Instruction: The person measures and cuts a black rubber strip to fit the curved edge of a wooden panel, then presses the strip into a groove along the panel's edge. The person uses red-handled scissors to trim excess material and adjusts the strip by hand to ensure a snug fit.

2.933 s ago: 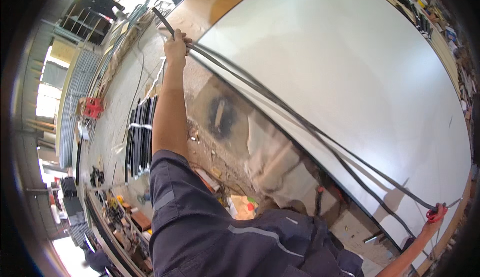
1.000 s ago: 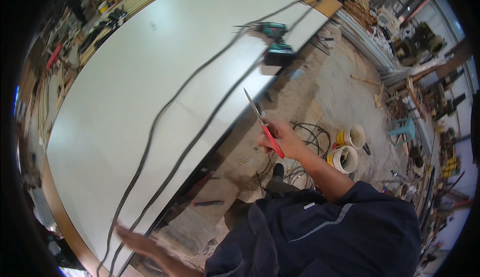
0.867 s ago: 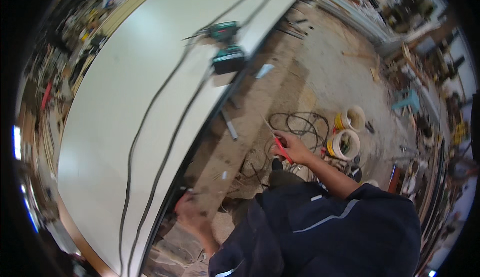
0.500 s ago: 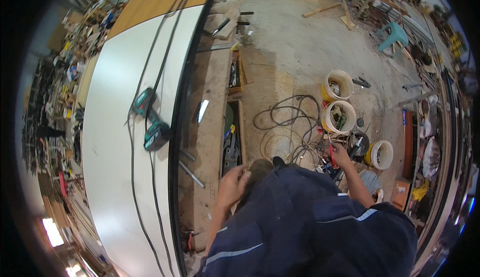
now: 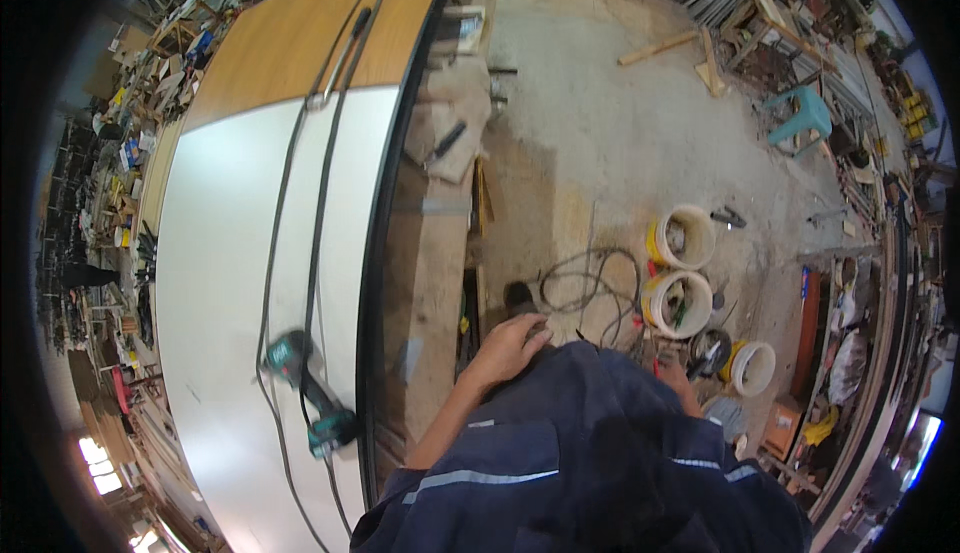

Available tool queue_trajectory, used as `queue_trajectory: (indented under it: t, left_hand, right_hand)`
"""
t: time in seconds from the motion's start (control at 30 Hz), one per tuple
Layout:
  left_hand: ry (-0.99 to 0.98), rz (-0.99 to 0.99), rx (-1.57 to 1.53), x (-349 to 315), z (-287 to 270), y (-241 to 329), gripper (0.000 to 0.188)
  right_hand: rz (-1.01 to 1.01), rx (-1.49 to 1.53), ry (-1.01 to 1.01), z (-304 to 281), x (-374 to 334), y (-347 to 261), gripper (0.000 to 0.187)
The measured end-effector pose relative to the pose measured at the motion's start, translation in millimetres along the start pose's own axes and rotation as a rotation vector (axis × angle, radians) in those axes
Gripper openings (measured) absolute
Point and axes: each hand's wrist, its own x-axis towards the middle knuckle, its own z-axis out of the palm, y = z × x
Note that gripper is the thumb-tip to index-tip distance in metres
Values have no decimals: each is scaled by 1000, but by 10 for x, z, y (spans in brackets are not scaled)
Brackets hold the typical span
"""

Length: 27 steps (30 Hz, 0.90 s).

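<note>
My left hand (image 5: 508, 349) lies over my trouser leg beside the work table, fingers stretched out and holding nothing. Low at the right, my right hand (image 5: 678, 381) is closed around a red-handled tool (image 5: 658, 365); its kind is too small and partly hidden to tell. Just beyond that hand stands a white and yellow bucket (image 5: 650, 305) with assorted items in it. On the white and wood-coloured panel (image 5: 225, 253) at my left, a green and black cordless drill (image 5: 316, 393) rests beside black cables.
A long tool with a black grip (image 5: 347, 51) lies farther up the panel. Black cable (image 5: 590, 303) coils on the floor. Two more buckets (image 5: 685, 225) (image 5: 748, 371) stand at the right, and a teal stool (image 5: 803, 118) is beyond. Crowded shelves line the left.
My view has shifted up the panel, so the drill and buckets appear lower. My left hand has moved farther over my leg. The right hand still grips the red-handled tool.
</note>
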Motion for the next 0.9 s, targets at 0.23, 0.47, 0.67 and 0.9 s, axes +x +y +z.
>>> queue_trajectory:
  t: [0.23, 0.47, 0.67, 0.9]
  left_hand:
    - [72, 44, 34, 1312, -1136, 311, 32]
    - [246, 7, 21, 2615, -1817, 471, 35]
    - [306, -202, -6, 3696, -1877, 404, 34]
    - [407, -296, -131, 4801, -2719, 998, 35]
  right_hand:
    - [119, 797, 121, -450, 513, -864, 24]
    - [294, 462, -28, -1236, 1370, -1633, 49]
    - [228, 386, -23, -2244, 3189, -1641, 28]
    - [-37, 355, -13, -4231, 4930, -4568, 36]
